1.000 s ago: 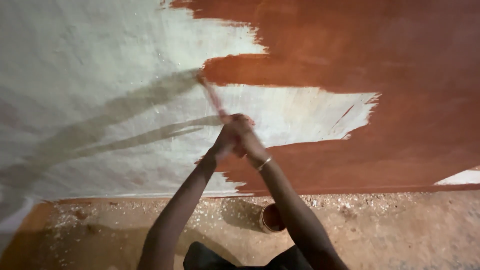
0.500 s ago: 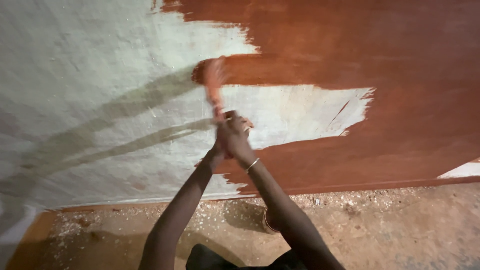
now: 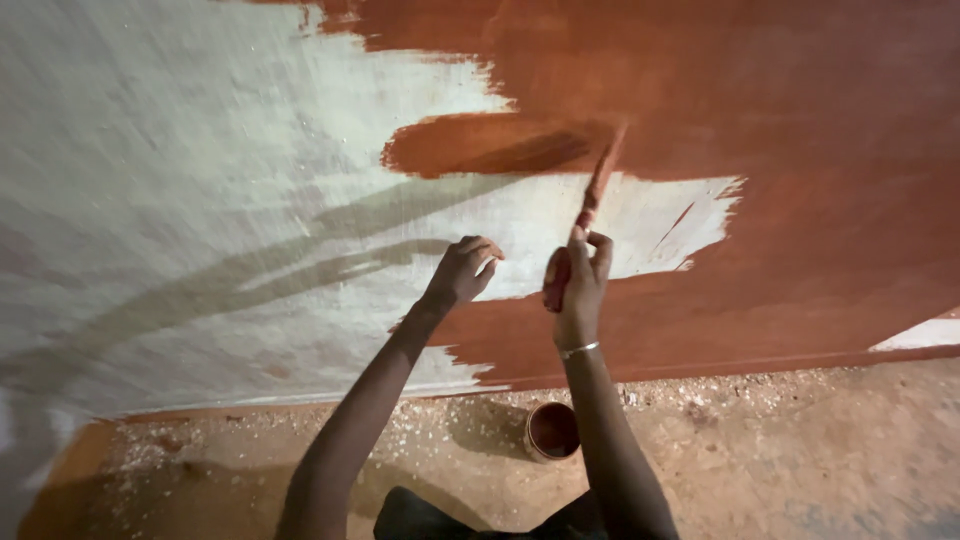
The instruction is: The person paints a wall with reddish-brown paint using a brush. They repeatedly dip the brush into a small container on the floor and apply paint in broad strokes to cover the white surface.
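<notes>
My right hand (image 3: 577, 279) grips the handle of a paintbrush (image 3: 594, 200) whose bristles press on the wall (image 3: 200, 180) where red-brown paint meets bare white. A thin bangle circles that wrist. My left hand (image 3: 462, 270) hangs free just left of it, fingers loosely curled, holding nothing. The wall's right and upper parts are coated red-brown (image 3: 800, 120); a white patch (image 3: 660, 215) remains beside the brush, and the left side is unpainted white.
A small round can of red-brown paint (image 3: 552, 431) stands on the dusty, gritty floor (image 3: 780, 450) at the wall's foot, between my arms. Shadows of my arms fall across the white wall at the left.
Both hands held the brush together before; now my left hand has come off it. The brush has swept rightward, leaving a fresh red-brown stroke across the white.
</notes>
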